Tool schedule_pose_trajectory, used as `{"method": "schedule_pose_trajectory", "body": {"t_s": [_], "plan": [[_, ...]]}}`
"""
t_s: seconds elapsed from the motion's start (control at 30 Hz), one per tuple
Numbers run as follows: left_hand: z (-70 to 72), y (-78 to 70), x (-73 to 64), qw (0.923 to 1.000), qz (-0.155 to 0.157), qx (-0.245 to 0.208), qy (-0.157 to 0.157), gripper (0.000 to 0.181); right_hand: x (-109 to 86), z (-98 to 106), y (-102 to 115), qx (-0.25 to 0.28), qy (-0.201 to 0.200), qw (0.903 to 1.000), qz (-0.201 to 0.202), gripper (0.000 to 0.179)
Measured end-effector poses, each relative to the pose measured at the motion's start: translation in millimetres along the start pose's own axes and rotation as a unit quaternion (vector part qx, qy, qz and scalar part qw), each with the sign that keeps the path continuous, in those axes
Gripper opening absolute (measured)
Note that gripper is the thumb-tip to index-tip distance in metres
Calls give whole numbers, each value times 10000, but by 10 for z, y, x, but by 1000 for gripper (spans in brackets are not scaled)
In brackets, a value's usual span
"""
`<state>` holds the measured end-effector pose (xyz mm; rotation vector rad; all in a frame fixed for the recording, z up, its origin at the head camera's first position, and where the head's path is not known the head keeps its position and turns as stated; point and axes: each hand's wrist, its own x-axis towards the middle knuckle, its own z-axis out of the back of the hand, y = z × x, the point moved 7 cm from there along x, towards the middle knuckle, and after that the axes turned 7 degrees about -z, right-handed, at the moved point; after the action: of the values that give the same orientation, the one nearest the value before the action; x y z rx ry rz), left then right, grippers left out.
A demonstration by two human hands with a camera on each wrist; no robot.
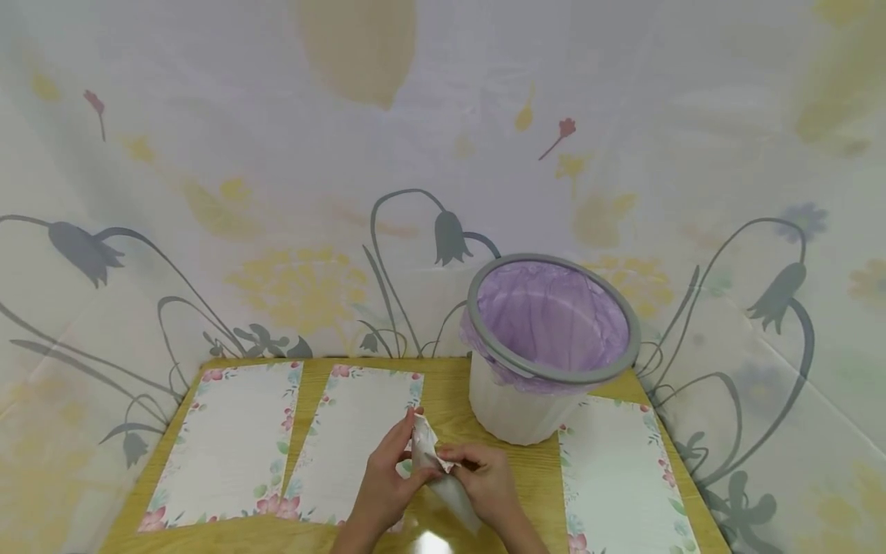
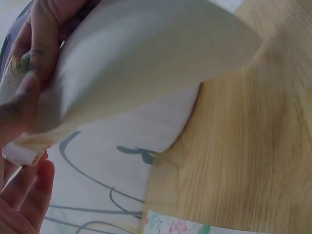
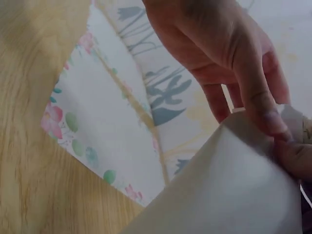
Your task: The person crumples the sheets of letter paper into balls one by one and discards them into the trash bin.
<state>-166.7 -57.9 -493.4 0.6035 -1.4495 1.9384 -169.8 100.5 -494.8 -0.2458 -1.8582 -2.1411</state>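
A sheet of paper [image 1: 453, 496] is held up between my two hands over the front of the table, its upper end folded and creased. My left hand [image 1: 388, 469] pinches the upper left edge between thumb and fingers. Close beside it, my right hand [image 1: 484, 477] grips the folded part, fingers curled. The paper's pale plain side [image 2: 156, 53] bends in a broad curve in the left wrist view. In the right wrist view, fingertips of both hands meet near the top of the paper [image 3: 229, 190].
A white bin [image 1: 519, 412] with a grey rim and purple liner [image 1: 554, 308] stands behind my right hand. Flower-bordered sheets lie on the wooden table: one at far left [image 1: 231, 438], one left of centre [image 1: 346, 431], one at right [image 1: 619, 469]. Flower-printed cloth [image 1: 429, 138] hangs behind.
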Motion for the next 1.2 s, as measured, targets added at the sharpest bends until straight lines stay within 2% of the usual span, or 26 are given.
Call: {"method": "schedule_pose_trajectory", "body": {"t_s": [0.1, 0.17, 0.3, 0.37, 0.43, 0.57, 0.73, 0.83, 1.03, 1.2], "plan": [[-6, 9, -9, 9997, -11, 220, -51, 99, 7, 11, -23, 130, -104, 9999, 24, 20], [17, -18, -6, 9981, -216, 529, -250, 96, 10, 16, -39, 238, -188, 9995, 51, 19], [84, -82, -16, 9870, -557, 1301, -756, 84, 14, 4, -50, 353, -162, 9992, 66, 19], [93, -106, -17, 9827, -702, 1519, -795, 78, 11, -3, -25, 307, -88, 9995, -23, 19], [85, -116, -15, 9817, -804, 1603, -642, 75, 7, -14, -15, 290, 86, 9993, -198, 19], [81, -116, -8, 9848, -937, 1429, -311, 75, -2, -41, -25, 350, 462, 9979, -292, 19], [96, -103, -1, 9916, -832, 952, -280, 67, -2, -70, 26, 451, 535, 9975, -10, 15], [79, -114, 9, 9918, -964, 776, -309, 65, -3, -68, 33, 487, 364, 9981, -53, 10], [22, -153, 24, 9914, -1154, 551, -283, 63, 2, -30, -26, 607, -222, 9966, -506, 11], [46, -164, 45, 9902, -1136, 548, -593, 57, 13, 7, -16, 441, -792, 9945, -532, 18]]}}
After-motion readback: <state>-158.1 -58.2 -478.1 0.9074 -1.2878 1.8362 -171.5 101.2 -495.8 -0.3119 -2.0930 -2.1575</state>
